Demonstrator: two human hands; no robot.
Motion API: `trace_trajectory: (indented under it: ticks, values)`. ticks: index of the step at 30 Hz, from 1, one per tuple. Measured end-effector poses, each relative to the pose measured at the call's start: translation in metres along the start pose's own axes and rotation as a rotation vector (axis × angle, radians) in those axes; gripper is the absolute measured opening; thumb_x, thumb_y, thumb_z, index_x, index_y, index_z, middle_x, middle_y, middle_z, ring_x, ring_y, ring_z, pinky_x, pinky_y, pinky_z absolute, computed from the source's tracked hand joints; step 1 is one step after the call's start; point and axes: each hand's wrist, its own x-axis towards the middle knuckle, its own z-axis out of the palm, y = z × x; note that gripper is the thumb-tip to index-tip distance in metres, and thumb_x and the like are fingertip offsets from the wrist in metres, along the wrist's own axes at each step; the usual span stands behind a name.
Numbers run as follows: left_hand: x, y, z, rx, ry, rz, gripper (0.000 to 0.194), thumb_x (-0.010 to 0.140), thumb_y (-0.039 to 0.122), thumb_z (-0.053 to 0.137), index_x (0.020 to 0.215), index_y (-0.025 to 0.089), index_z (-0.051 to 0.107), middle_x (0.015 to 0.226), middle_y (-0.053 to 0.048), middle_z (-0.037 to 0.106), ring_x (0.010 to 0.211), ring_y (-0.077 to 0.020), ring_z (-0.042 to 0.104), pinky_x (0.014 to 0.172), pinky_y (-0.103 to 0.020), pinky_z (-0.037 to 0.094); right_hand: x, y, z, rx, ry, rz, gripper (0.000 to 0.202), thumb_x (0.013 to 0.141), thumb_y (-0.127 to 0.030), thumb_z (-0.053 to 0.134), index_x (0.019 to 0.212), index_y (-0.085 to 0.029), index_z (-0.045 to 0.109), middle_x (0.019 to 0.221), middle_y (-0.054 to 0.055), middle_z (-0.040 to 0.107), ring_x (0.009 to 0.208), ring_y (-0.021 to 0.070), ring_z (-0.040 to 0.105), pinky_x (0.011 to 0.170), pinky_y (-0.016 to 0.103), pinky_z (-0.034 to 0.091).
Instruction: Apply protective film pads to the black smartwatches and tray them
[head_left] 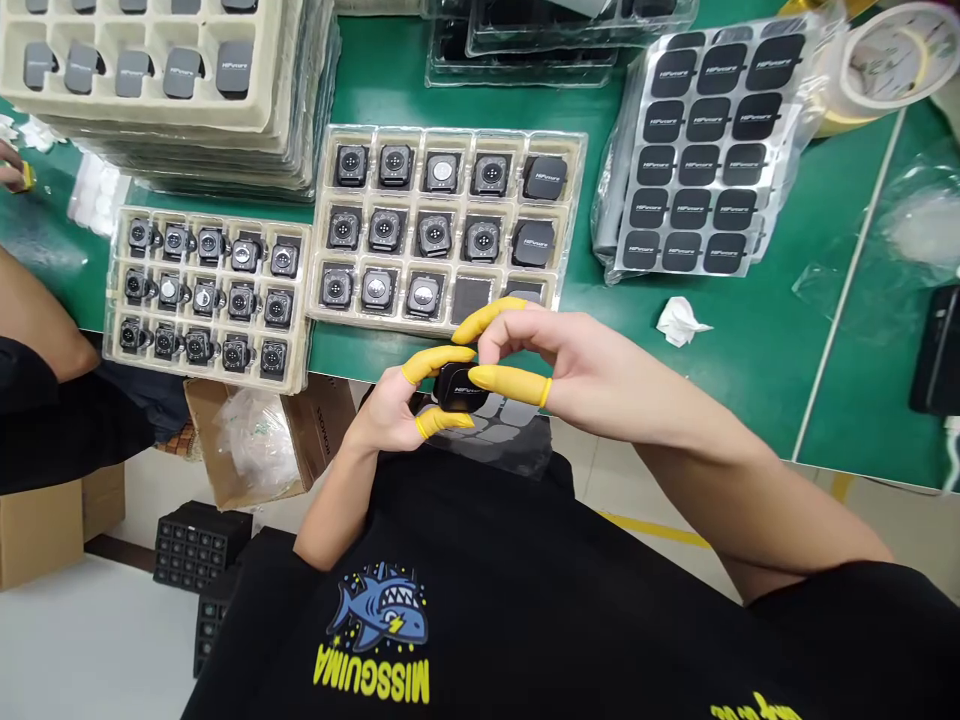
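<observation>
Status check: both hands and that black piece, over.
Left hand pinching black piece. Right hand at it, thumb partly hiding its face. Watch tray close beyond.

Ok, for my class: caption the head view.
Left hand holds a black piece, the right hand over its printed face, near a compartmented tray on a green table.

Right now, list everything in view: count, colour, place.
Held square: one, black, in hands
Watches: many, black, trays
Watch trays: two, beige, left, centre
Tray stack: one, beige, upper left
Plastic trays: several, clear, top
Label sheets: several, silver, black, right
Tape rolls: multiple, white, yellow, upper right
Paper scraps: several, white, table
Device: one, black, right
Table: one, green, under trays
Cardboard boxes: several, brown, lower left
Racks: two, black, floor
Coworker: one, black clothes, left
Shirt: one, black, bottom
Left hand: one, yellow finger covers, centre
Right hand: one, yellow finger covers, centre
</observation>
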Motion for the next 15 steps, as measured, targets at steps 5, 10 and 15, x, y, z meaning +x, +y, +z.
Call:
trace_trajectory:
  ticks: [5,10,15]
  values:
    - [-0.0019,-0.0023,0.0000,-0.023,-0.029,-0.053,0.077,0.088,0.062,0.092,0.152,0.027,0.067,0.112,-0.006,0.084,0.088,-0.0215,0.081,0.084,-0.033,0.067,0.0017,0.0002,0.0017,-0.002,0.003,0.026,0.017,0.101,-0.037,0.074,0.089,-0.026,0.068,0.112,0.006,0.077,0.101,0.0257,0.071,0.094,0.045,0.061]
    - [-0.0012,-0.0017,-0.0009,-0.027,-0.022,-0.031,0.075,0.089,0.057,0.093,0.152,0.026,0.066,0.116,-0.006,0.083,0.088,-0.0203,0.080,0.083,-0.032,0.067,0.0032,0.0015,0.0025,0.031,0.014,0.038,0.013,0.099,-0.033,0.075,0.089,-0.026,0.069,0.111,0.005,0.077,0.102,0.0254,0.071,0.094,0.043,0.059]
    - [-0.0011,-0.0012,-0.0002,-0.005,-0.005,-0.018,0.073,0.090,0.057,0.092,0.152,0.026,0.067,0.121,-0.008,0.083,0.096,-0.0225,0.082,0.088,-0.033,0.068,0.0038,0.0027,0.0020,0.086,0.014,0.045,0.014,0.095,-0.035,0.080,0.089,-0.026,0.071,0.111,0.005,0.077,0.100,0.0248,0.070,0.091,0.041,0.057]
